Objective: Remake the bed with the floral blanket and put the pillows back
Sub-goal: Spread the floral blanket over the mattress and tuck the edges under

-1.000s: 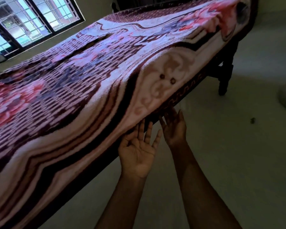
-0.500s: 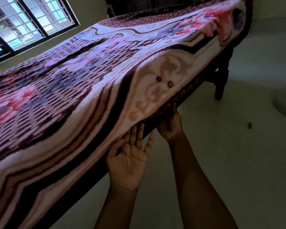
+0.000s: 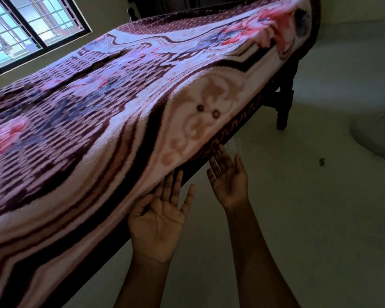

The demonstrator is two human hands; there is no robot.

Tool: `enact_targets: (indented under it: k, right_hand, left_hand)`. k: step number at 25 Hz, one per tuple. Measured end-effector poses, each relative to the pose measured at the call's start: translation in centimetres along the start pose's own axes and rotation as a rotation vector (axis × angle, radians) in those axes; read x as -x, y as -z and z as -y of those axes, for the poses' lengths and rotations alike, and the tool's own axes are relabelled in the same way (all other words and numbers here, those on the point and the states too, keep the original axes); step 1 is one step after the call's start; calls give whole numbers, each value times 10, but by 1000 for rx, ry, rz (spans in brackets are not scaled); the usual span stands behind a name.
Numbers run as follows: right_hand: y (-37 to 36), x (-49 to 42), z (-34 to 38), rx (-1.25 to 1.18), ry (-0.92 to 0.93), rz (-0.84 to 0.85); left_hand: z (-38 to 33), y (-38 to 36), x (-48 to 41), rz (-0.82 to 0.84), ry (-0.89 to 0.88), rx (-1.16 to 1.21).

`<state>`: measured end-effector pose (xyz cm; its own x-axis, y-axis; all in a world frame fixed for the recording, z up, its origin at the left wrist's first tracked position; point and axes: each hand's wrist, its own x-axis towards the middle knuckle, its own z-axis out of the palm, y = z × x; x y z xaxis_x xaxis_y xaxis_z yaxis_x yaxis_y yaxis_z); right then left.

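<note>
Touching the near edge of the fuzzy pink-and-brown floral blanket [image 3: 120, 112] w/ my left hand [image 3: 158, 223] & right hand [image 3: 229, 178], fingers straight, both loose, gripping nothing.

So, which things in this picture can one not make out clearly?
All in the head view:
1. Fingertips of the left hand: hidden under the hanging edge of the floral blanket.
2. Pale rounded thing on the floor: cut off by the right edge; pillow or not, unclear.
3. Dark speck on the floor: too small to identify.
4. Near end of the bed: cut off by the left edge.
</note>
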<state>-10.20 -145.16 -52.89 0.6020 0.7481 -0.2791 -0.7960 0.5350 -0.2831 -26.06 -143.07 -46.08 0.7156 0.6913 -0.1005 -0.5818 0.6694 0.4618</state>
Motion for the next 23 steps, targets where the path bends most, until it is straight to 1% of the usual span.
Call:
enact_targets:
  k: [2,5,8,10,12,15,17,19,21,23]
  right_hand:
    - [2,3,-2,-3,-17,34]
    - [2,7,-5,-107,-44,104]
    - [-10,5,-14,-131,-80,168]
    - [-27,-11,-23,-101,-99,165]
    - [-48,-24,-25,-81,-100,156]
    - [-50,-18,-24,-64,-41,78]
    - [-22,9,-27,-78,-32,57]
    - [6,40,-30,-13,-46,24]
    - [18,63,-26,123,-26,-33]
    - [14,84,-17,344,19,-76]
  left_hand:
    - [-2,0,-1,21,-8,33]
    - [-4,-4,-2,48,-14,35]
    - [-7,-9,-3,17,-35,12]
    - [-8,-11,-5,18,-31,-3]
    - [-8,-10,-6,60,-26,2]
    - [-4,1,-5,41,6,-40]
    - [-1,9,0,-19,51,-124]
    - [4,18,7,-124,107,-224]
    - [8,22,19,-224,149,-406]
    - [6,21,31,-224,145,-655]
